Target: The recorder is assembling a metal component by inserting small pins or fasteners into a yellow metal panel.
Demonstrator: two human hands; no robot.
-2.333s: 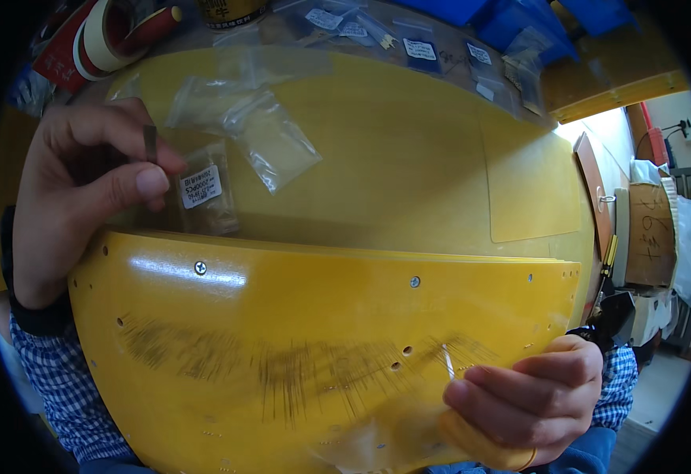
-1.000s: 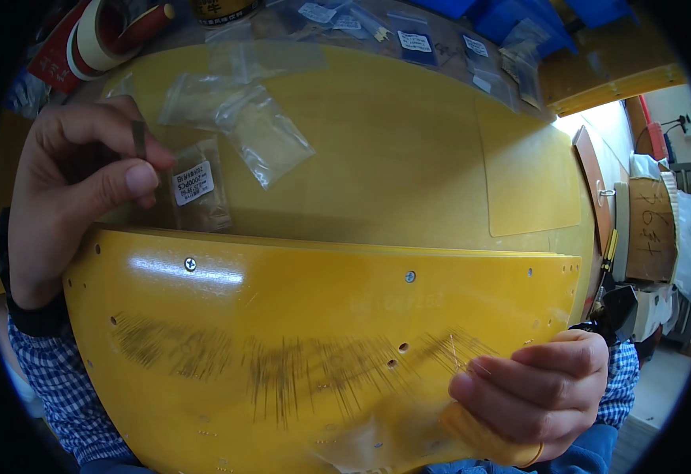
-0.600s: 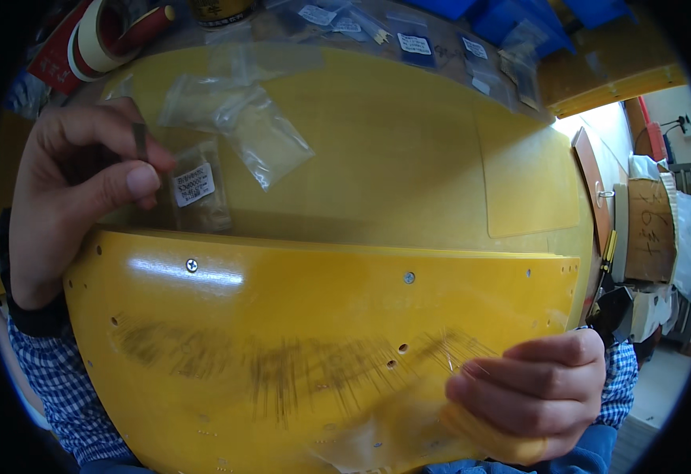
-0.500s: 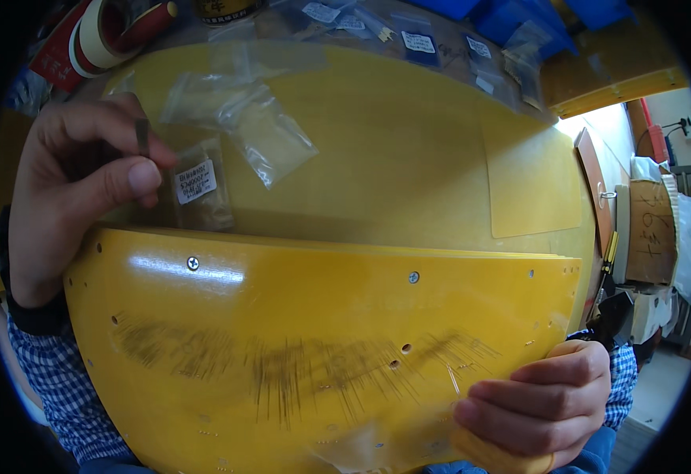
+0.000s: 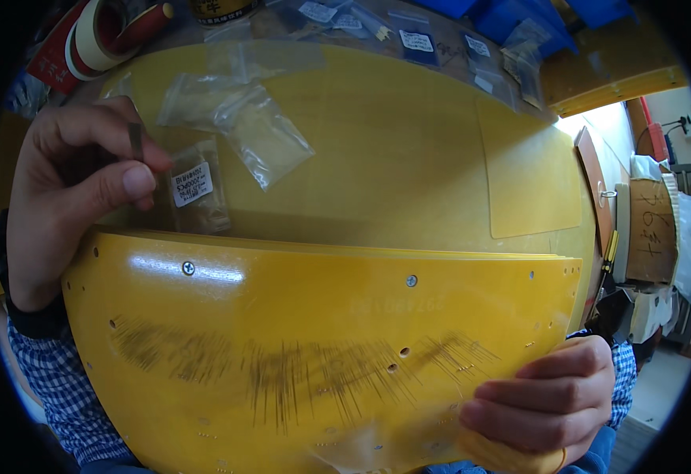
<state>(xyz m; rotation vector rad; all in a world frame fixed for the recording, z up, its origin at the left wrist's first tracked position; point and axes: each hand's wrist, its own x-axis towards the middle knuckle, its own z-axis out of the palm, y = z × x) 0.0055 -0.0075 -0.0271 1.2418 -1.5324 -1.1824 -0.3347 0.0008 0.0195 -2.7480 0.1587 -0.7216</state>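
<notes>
A yellow board (image 5: pixel 306 292) with screws and small holes spans the space before me. Across its middle, many hair-thin dark pins (image 5: pixel 282 379) show in a fan-like band. At the board's far left corner my left hand (image 5: pixel 80 178) is closed, pinching a narrow dark strip (image 5: pixel 135 141) between thumb and forefinger; whether it is one piece or a bundle of pins I cannot tell. My right hand (image 5: pixel 547 403) rests low over the board's right side, fingers curled together. Its fingertips hide whatever they may hold. A labelled clear bag (image 5: pixel 195 189) lies just right of my left hand.
Beyond the board lie clear zip bags (image 5: pixel 262 138) on a yellowish sheet (image 5: pixel 393 142). Tape rolls (image 5: pixel 92 39), a dark can (image 5: pixel 223 9), more small bags (image 5: pixel 416 43) and blue bins (image 5: pixel 519 24) line the far edge. A cardboard box (image 5: pixel 650 229) stands at right.
A thin pin that stuck out by my right fingertips no longer shows there. My right hand has shifted very slightly right; my left hand keeps its pinch on the strip.
</notes>
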